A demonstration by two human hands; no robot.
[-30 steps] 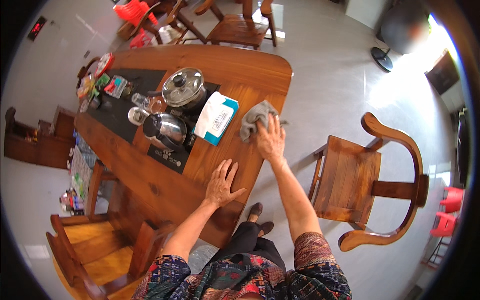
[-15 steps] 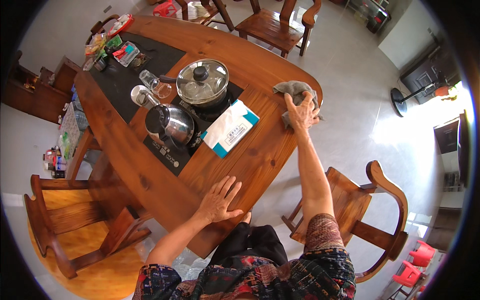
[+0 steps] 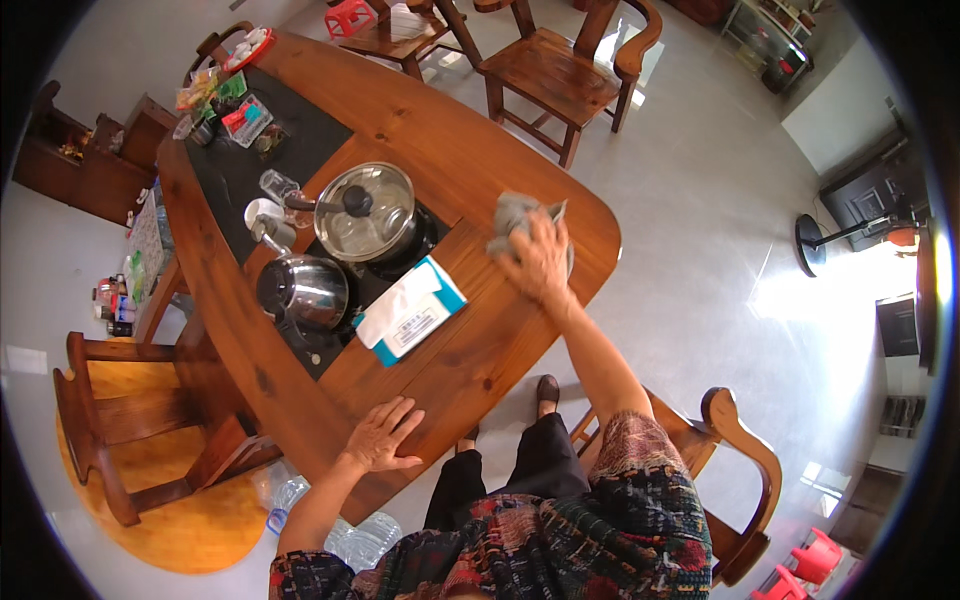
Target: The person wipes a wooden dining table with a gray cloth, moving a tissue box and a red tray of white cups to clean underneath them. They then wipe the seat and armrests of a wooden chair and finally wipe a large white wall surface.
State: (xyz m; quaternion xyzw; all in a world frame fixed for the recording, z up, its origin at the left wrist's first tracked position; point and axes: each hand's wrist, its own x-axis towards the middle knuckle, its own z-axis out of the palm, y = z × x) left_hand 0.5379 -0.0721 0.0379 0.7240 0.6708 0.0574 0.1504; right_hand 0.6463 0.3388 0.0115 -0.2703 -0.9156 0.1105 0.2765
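My right hand [image 3: 540,260] reaches out over the far end of the wooden table [image 3: 470,150] and presses down on a grey cloth [image 3: 515,215], which bunches under my fingers. My left hand [image 3: 382,435] lies flat and open on the table's near edge, fingers spread, holding nothing. Between the hands lies a white and teal tissue pack [image 3: 410,310]. Beyond it a steel pot with a glass lid [image 3: 365,210] and a steel kettle [image 3: 303,290] stand on a black tray [image 3: 260,150].
Small glass cups [image 3: 275,185] and colourful packets [image 3: 235,110] sit on the tray's far part. Wooden chairs stand beyond the table [image 3: 560,70], at my left [image 3: 130,420] and behind me at right [image 3: 740,480]. Plastic bottles [image 3: 350,540] lie on the floor.
My right hand has slid the grey cloth along the table's far end. The view has shifted as I lean forward. My left hand has stayed flat on the near edge.
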